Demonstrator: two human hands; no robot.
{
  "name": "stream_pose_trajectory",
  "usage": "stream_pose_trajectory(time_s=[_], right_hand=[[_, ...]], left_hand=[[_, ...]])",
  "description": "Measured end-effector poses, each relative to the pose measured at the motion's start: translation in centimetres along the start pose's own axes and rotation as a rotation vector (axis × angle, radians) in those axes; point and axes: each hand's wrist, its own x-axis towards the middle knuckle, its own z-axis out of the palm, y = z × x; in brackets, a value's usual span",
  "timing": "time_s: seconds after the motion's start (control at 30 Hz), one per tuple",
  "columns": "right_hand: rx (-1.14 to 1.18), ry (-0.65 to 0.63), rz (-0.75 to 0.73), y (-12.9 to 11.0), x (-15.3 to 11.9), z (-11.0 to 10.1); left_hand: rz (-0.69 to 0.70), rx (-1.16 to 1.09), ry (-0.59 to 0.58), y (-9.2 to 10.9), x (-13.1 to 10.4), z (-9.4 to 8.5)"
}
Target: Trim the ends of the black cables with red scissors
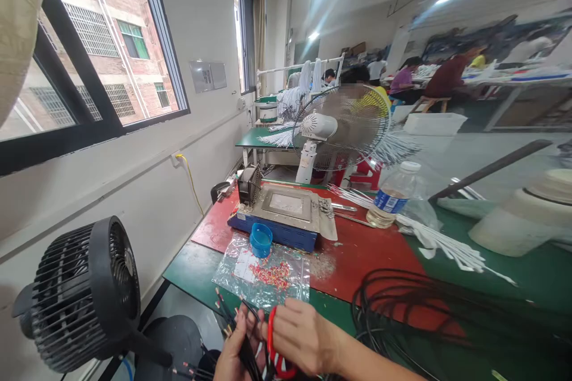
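Left hand [235, 348]: closed round black wires [248, 358], some tips apparently bared already. Right hand [308, 333]: gripping red scissors [270, 333]. Outstanding, I judge: loose wire coil [367, 324] on table [187, 268].

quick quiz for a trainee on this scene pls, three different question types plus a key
1. The left hand holds thin black cables. What does the right hand grip?
a) a thin yellow cord
b) a red-handled tool
c) a brown wooden stool

2. True or false: scattered tiny red-and-yellow pieces lie on a clear plastic sheet.

3. Fill in: the clear plastic bottle has a ____ cap.

Key: 1 b; 2 true; 3 white
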Motion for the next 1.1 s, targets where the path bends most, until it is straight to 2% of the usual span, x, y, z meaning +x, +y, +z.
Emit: stream_pose_trajectory(time_s=[0.07,0.17,0.23,0.3,0.47,0.57,0.63,0.73,0.8,0.87,0.97,1.1], right_hand=[[-0.006,0.105,0.213,2.1,0.4,-0.5],[0.072,0.235,0.703,5.9,1.0,-1.0],[0.154,0.256,0.958,8.1,1.3,-0.9],[0.178,0.238,1.08,9.7,1.3,-0.3],[0.021,0.121,1.14,11.2,0.5,2.3],[-0.071,0.057,1.149,11.2,0.3,3.2],[-0.115,0.03,1.145,11.2,0.4,3.3],[-0.141,0.01,1.135,11.2,0.5,3.2],[-0.142,-0.001,1.13,11.3,0.5,3.3],[-0.139,-0.014,1.122,11.3,0.4,3.4],[-0.133,-0.026,1.101,11.4,0.4,3.5],[-0.155,0.0,1.053,12.0,1.0,1.8]], left_hand=[[0.039,0.014,0.07,0.3,-0.1,-0.9],[0.128,0.044,0.122,1.5,0.3,-0.9],[0.166,0.038,0.11,2.9,1.5,0.8],[0.19,0.028,0.106,4.7,3.7,4.2],[0.243,-0.017,0.136,10.5,10.9,14.9],[0.246,-0.061,0.194,13.1,13.6,18.7],[0.235,-0.1,0.245,14.3,14.5,19.6],[0.209,-0.164,0.332,15.2,15.1,20.0],[0.199,-0.171,0.345,15.4,15.4,20.2],[0.205,-0.125,0.291,15.4,15.5,20.3],[0.227,-0.001,0.144,15.2,15.6,20.4],[0.232,0.18,-0.039,14.8,15.2,20.3]])
